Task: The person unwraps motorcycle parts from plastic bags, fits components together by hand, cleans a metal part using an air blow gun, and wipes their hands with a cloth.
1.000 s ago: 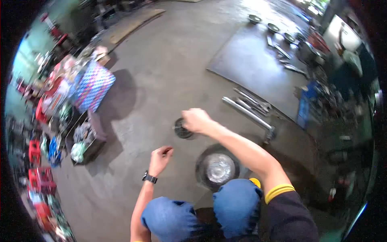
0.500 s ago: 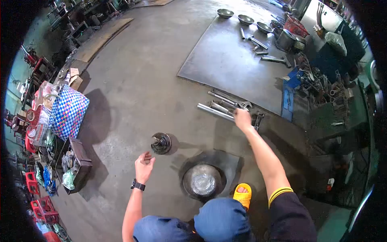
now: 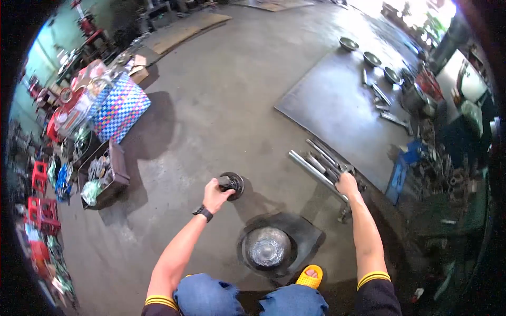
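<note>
My left hand (image 3: 216, 196), with a black watch on its wrist, is closed around the near-left side of a dark round metal part (image 3: 234, 184) on the floor. Over to the right, my right hand (image 3: 346, 184) is closed at the end of a group of metal tools (image 3: 329, 164); which of them it grips is hidden. A long silver pipe (image 3: 311, 167) lies just left of that hand. Nearer my knees, a shiny domed metal piece (image 3: 268, 247) sits on a dark flat sheet (image 3: 310, 238).
A large metal plate (image 3: 337, 100) lies at the right, with bowls (image 3: 371, 59) at its far side. A checkered bag (image 3: 122, 108) and an open toolbox (image 3: 118, 171) stand at the left. Red stools (image 3: 43, 213) are at the left edge.
My left hand has moved onto the dark round part and closed on it. My right hand went from near that part to the tools, where it stays. The camera view has shifted.
</note>
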Tool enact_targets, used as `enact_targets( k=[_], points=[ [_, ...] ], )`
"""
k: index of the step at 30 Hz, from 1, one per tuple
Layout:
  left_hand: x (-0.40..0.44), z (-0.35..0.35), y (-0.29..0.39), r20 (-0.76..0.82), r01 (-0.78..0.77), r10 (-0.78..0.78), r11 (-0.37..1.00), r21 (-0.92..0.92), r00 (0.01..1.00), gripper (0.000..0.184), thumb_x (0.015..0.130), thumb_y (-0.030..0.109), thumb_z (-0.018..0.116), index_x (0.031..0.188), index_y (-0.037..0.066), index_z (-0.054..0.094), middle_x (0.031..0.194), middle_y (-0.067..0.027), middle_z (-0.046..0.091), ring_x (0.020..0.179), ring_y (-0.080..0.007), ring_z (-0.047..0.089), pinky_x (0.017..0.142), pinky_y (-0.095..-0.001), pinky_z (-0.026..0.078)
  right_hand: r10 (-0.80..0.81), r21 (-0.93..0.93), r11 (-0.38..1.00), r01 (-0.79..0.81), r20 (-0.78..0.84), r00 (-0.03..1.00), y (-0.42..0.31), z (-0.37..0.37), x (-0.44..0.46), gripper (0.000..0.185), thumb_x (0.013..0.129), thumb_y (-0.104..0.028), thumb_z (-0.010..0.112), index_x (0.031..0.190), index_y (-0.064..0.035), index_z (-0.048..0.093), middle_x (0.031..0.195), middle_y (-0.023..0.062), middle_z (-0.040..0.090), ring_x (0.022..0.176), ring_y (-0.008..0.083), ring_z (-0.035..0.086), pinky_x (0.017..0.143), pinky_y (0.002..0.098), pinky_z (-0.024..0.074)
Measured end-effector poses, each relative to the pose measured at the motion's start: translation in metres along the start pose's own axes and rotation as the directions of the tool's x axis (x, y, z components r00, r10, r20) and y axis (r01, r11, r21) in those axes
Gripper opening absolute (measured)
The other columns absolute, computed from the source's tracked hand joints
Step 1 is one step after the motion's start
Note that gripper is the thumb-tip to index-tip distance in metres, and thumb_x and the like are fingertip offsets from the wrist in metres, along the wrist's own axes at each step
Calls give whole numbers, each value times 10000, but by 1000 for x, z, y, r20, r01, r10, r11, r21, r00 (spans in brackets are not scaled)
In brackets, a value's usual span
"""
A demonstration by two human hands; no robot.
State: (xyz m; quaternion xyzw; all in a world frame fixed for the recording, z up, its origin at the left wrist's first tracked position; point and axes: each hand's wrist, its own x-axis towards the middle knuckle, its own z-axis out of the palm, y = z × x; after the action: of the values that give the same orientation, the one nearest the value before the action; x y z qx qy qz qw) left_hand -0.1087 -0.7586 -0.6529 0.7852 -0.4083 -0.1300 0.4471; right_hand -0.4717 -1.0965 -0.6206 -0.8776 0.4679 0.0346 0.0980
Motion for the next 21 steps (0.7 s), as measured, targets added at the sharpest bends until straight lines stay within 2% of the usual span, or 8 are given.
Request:
enact_targets(
  k=[3,5,6,8,11,15,18,21],
  points=[
    [-1,-4,30,-67,17,-20,999,-41,998,346,606,224,781,795,-16,618,763,-169,581,731,-330,577,660,-389,471,114,237,966,-103,-31,993,-5,-11,-3,300,751,-186,544,763,107,605,805,306,612,726,385,637,671,443,505],
    [-2,-14,49,-48,102,-99,993,66,994,326,628,236,764,781,-11,619,773,-163,568,753,-332,565,680,-393,465,184,748,517,-416,377,908,-20,-32,-21,244,888,-166,488,696,-22,531,570,36,493,452,125,496,431,315,445],
    [-3,-15,48,-68,58,-50,990,128,996,313,636,230,751,777,-11,610,771,-165,564,758,-334,562,687,-400,465,145,946,133,-296,277,950,-71,-49,-71,289,902,-260,520,769,-6,549,558,28,465,447,138,475,437,314,434],
    [-2,-11,45,-120,-3,15,995,99,993,270,658,206,715,776,-10,605,770,-163,563,751,-329,560,683,-401,467,86,931,16,-364,361,928,-133,-51,-113,373,911,-377,511,861,-11,554,571,0,434,464,140,451,457,298,409],
    [-12,-13,50,-253,-84,79,996,-8,964,248,634,152,735,725,-20,580,706,-154,530,649,-301,521,619,-368,445,-132,881,52,-471,474,871,-211,-53,-137,382,919,-371,507,855,4,540,578,-6,438,464,128,444,477,281,399],
    [-21,-26,51,-238,-105,85,992,-72,967,246,639,135,728,818,-1,627,731,-143,552,678,-295,541,638,-360,452,-272,919,328,219,-131,953,-302,-129,-149,313,959,-250,451,833,20,550,522,7,459,446,81,449,416,243,347],
    [-29,-46,62,-206,-88,76,995,-46,975,266,641,125,725,860,0,637,764,-153,572,711,-304,559,654,-367,460,-247,714,284,640,-590,768,-345,-175,-154,189,951,-162,454,939,6,540,598,28,471,505,84,453,450,250,359],
    [-28,-60,75,-235,-150,139,988,-30,962,268,643,124,723,861,-4,635,766,-159,577,712,-305,565,660,-373,466,-330,579,415,702,-623,709,-349,-119,-143,148,905,-132,495,910,13,524,649,149,539,560,291,548,516,385,430]
  ],
)
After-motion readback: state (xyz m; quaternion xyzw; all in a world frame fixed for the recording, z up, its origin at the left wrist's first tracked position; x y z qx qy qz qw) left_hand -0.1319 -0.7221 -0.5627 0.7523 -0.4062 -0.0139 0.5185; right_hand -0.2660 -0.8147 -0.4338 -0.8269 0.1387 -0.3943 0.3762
